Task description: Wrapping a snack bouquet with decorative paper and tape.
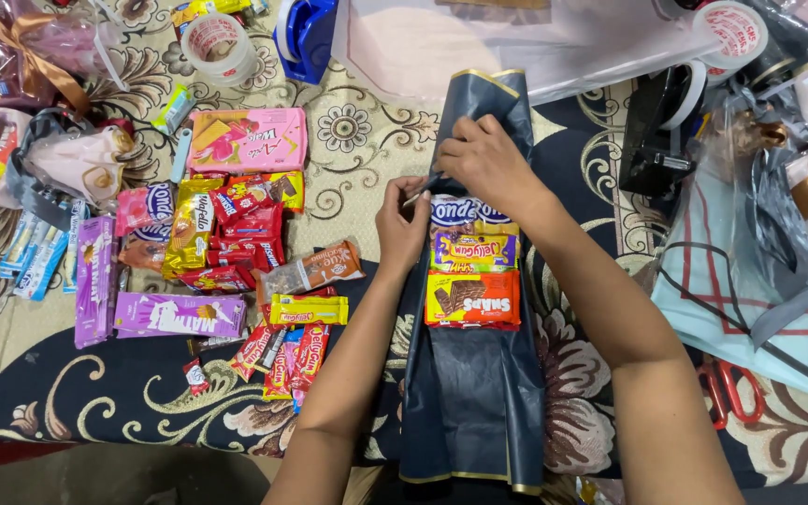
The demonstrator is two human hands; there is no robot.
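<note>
A long dark navy wrapping sheet [475,393] with gold edging lies lengthwise on the patterned carpet. Three snack packets sit in a column on it: a blue-and-white one [465,211], a purple-and-yellow one [475,250] and a red-and-yellow one [472,298]. My left hand [401,224] pinches something small at the sheet's left edge, beside the top packet. My right hand [486,164] presses and pinches the navy sheet just above the packets. What the fingertips hold between them is too small to tell.
A heap of snack packets [236,234] lies left of the sheet, with a pink wafer box [248,140] and purple bars [178,315]. Tape rolls [220,44], a blue tape dispenser [306,33], a black dispenser [661,131], red scissors [729,388] and pale blue wrapping paper [731,290] surround it.
</note>
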